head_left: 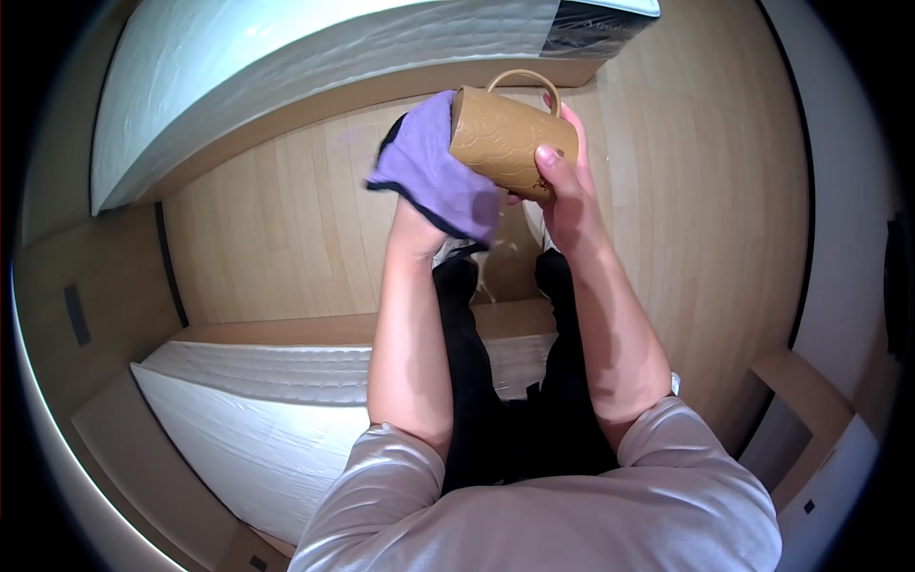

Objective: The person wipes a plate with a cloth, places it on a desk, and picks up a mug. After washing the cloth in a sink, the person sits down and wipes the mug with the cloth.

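Tan embossed mug (500, 138): was held in the air on its side, over the wood-plank floor (286, 253); it looked stiff, modest in weight and, if ceramic, likely to chip in a fall.
Mug handle (522, 73): arched from the mug's far side, free of fingers; it seemed a secure place to hold.
Right hand (570, 195): was clamped on the mug's right end, thumb on its wall; the raised pattern probably gave some grip.
Purple black-edged cloth (429, 157): covered the mug's left end, looking soft, limp and light; whether it reached inside could not be told.
Left hand (417, 227): was under the cloth, left of the mug; whether its fingers were apart or together could not be told.
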Action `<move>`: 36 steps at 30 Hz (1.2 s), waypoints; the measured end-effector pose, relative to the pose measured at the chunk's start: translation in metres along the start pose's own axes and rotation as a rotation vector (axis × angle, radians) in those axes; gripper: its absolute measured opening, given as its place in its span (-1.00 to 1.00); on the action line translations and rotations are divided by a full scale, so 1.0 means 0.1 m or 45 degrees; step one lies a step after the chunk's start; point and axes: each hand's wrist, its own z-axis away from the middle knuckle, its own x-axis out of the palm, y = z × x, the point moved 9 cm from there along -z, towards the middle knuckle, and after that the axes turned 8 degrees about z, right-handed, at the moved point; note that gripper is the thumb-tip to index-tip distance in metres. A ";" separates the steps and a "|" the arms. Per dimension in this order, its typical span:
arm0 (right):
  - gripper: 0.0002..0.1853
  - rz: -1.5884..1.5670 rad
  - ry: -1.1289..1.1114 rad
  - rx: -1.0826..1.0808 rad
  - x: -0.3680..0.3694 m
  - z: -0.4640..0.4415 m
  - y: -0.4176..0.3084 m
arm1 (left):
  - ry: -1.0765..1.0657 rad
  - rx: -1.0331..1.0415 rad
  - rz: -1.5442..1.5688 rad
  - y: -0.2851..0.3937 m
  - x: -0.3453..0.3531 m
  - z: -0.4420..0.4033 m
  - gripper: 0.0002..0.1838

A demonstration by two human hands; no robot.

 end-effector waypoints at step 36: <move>-0.13 0.786 -0.112 -0.452 0.11 0.03 -0.36 | 0.407 -0.165 0.479 -0.29 -0.01 0.07 -0.67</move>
